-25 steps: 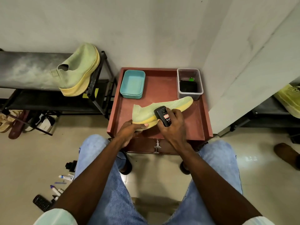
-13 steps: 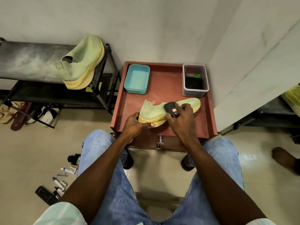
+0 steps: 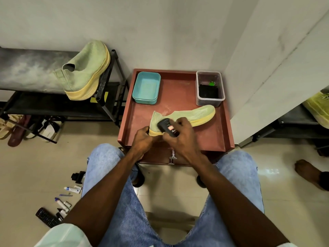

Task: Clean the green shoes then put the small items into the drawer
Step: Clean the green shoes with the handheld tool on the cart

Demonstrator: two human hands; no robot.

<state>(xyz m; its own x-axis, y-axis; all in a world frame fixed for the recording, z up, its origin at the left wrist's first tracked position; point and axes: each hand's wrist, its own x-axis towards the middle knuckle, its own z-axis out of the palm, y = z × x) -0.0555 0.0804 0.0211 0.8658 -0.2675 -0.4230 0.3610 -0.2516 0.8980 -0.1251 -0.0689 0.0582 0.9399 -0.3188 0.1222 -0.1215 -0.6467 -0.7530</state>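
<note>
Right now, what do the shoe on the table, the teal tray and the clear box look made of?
Shoe on the table: green knit fabric upper, judging by the fine woven texture, on a matte yellow sole, likely foam or rubber. Teal tray: probably plastic, smooth, opaque, rounded corners. Clear box: translucent plastic, its dark contents showing through the walls.

Subject wears light blue denim jeans [image 3: 124, 202], faded, with darker flecks on the thigh at 7 o'clock. Pale mint-white sleeves [image 3: 58, 236] show at 7 and 5 o'clock, ending above the elbow. Forearms bare. Left hand [image 3: 142, 139] and right hand [image 3: 181, 138] ungloved; no rings or watch visible.
</note>
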